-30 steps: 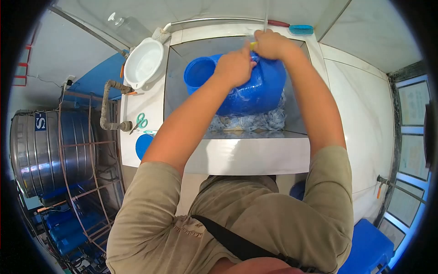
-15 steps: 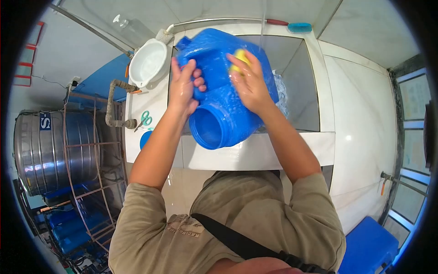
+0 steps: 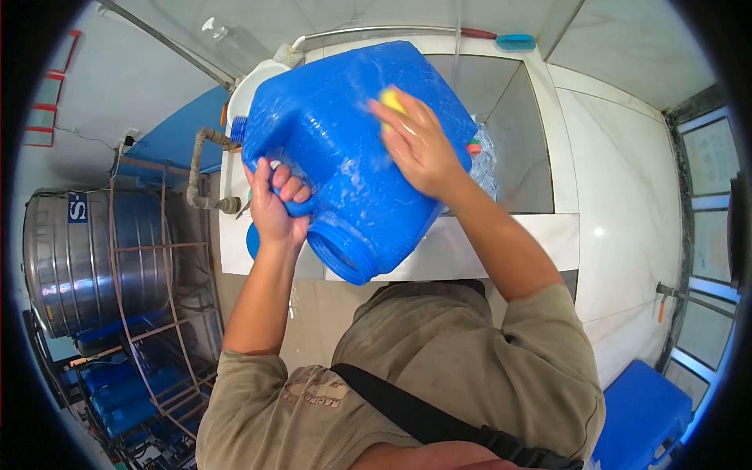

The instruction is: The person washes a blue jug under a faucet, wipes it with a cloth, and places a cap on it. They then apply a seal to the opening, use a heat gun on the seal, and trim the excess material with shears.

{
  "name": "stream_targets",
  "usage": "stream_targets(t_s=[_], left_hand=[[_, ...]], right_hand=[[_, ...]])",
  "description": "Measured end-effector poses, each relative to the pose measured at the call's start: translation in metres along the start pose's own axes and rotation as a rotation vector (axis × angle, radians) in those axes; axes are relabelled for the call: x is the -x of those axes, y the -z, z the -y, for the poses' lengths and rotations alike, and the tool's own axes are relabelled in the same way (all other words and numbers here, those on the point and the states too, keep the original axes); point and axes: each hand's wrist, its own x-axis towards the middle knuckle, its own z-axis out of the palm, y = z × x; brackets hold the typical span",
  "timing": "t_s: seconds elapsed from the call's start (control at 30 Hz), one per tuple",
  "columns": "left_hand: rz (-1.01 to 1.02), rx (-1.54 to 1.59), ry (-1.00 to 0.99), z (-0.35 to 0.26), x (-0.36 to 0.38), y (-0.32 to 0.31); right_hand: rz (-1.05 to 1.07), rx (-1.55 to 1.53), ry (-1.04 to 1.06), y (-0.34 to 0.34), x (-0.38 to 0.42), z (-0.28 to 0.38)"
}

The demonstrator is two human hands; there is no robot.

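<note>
In the head view, the left hand (image 3: 278, 200) is closed around the handle of a blue jug (image 3: 337, 149), which is tilted over the sink (image 3: 521, 172) and the table's (image 3: 517, 241) front edge, wide mouth toward the person. The right hand (image 3: 423, 153) grips a yellow sponge (image 3: 394, 100) against the jug's wet side. A white bowl (image 3: 254, 84) shows partly behind the jug.

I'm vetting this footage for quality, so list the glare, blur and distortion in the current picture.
Head view: fisheye distortion, with bowed edges and black corners; head view: bright glare on the steel tank, small wet highlights on the blue container; head view: the right hand and yellow sponge look slightly smeared, perhaps from motion.
</note>
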Motion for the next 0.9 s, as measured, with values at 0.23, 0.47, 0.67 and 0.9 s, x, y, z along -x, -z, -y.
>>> stream_targets(t_s=[0.23, 0.47, 0.67, 0.9], left_hand=[[-0.012, 0.115, 0.006, -0.002, 0.014, 0.0], [0.066, -0.209, 0.124, 0.03, -0.049, -0.061], [0.233, -0.595, 0.295, 0.132, -0.126, -0.11], [0.61, -1.504, 0.046, 0.18, -0.181, -0.163]], right_hand=[[0.128, 0.138, -0.586, 0.02, -0.01, -0.14], [0.23, -0.114, -0.825, 0.043, -0.136, -0.148], [0.415, 0.054, -0.659, 0.081, -0.177, -0.127], [0.435, 0.654, -0.333, 0.085, -0.178, -0.142]])
